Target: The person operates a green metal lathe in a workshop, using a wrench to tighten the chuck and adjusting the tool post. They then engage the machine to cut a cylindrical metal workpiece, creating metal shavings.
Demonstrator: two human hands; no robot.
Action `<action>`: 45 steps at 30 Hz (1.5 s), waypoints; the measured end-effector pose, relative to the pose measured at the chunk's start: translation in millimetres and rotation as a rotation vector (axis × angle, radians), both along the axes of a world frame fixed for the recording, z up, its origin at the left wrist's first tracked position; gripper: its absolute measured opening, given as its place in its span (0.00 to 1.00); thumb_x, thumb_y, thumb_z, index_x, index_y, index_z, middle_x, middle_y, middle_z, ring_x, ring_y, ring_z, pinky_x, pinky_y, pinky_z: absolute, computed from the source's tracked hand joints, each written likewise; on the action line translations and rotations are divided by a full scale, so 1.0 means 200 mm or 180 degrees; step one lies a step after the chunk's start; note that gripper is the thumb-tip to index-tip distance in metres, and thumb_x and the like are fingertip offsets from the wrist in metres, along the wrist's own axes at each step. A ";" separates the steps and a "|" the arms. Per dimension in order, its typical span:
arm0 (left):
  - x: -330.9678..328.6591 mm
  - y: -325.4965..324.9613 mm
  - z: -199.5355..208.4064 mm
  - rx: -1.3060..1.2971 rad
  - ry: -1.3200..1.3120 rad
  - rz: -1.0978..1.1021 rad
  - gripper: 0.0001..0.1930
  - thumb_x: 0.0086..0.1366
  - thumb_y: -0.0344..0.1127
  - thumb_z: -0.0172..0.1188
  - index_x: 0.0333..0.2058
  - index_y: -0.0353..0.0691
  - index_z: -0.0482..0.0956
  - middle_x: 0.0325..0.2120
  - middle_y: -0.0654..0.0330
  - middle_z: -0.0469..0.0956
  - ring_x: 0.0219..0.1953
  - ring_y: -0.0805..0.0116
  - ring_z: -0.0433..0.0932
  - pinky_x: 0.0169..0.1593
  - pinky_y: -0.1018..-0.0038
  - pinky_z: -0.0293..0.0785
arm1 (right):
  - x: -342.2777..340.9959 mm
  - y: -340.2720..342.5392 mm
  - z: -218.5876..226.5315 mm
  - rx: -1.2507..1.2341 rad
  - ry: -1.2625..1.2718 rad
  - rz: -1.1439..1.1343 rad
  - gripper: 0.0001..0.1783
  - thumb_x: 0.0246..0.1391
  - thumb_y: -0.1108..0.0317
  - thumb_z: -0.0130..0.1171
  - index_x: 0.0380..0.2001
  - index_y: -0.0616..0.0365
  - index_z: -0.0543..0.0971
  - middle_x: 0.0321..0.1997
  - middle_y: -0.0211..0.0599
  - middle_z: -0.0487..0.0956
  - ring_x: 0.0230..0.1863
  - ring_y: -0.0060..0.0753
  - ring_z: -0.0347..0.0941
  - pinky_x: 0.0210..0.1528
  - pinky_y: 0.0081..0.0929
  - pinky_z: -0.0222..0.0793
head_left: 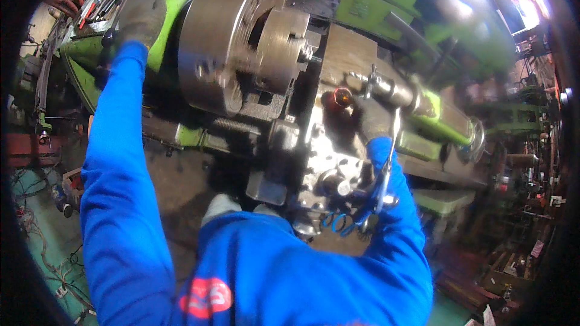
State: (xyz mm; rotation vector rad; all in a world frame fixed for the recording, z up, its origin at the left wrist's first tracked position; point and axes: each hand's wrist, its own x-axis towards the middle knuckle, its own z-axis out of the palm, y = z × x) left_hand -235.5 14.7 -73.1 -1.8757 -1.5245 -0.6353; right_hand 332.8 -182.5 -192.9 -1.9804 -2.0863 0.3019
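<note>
A large steel lathe chuck (208, 42) grips a thick round metal workpiece (278, 51); both look smeared, as if turning. Left of the chuck, my gloved left hand (142, 15) rests over the green headstock (175, 9), close to a black lever knob (109, 38). Its fingers are blurred. My gloved right hand (374, 118) is over the carriage, just below the tailstock quill (393, 92). Beside its fingers stands a dark round container (342, 98) with a red rim; whether I hold it cannot be made out.
Tools lie in a tray (106, 3) on the headstock. A blue coiled hose (341, 223) hangs by the carriage controls (338, 175). The green tailstock (444, 115) ends in a handwheel (477, 139). Cables (54, 271) trail over the floor at the left; cluttered shelves line the right.
</note>
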 end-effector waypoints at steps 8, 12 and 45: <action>0.03 -0.01 0.02 -0.0302 -0.0085 0.0249 0.13 0.62 0.41 0.56 0.28 0.37 0.81 0.39 0.43 0.75 0.40 0.42 0.76 0.44 0.51 0.72 | -0.09 -0.10 0.20 0.0333 0.0948 -0.0538 0.17 0.50 0.69 0.63 0.45 0.51 0.84 0.44 0.46 0.84 0.47 0.45 0.81 0.49 0.35 0.76; -0.03 0.04 -0.04 -0.0027 0.0200 0.0265 0.13 0.62 0.41 0.56 0.29 0.37 0.80 0.38 0.42 0.75 0.40 0.42 0.76 0.44 0.50 0.72 | -0.03 -0.10 0.12 0.0379 0.1530 -0.0674 0.16 0.51 0.77 0.59 0.44 0.63 0.83 0.41 0.38 0.86 0.44 0.29 0.81 0.50 0.26 0.75; 0.01 0.01 -0.01 -0.0013 0.0477 0.0346 0.13 0.63 0.40 0.56 0.30 0.35 0.80 0.39 0.42 0.75 0.40 0.42 0.75 0.45 0.52 0.72 | 0.00 0.08 0.32 0.0868 0.1874 -0.0654 0.20 0.57 0.78 0.56 0.54 0.62 0.79 0.49 0.45 0.82 0.48 0.31 0.80 0.50 0.24 0.77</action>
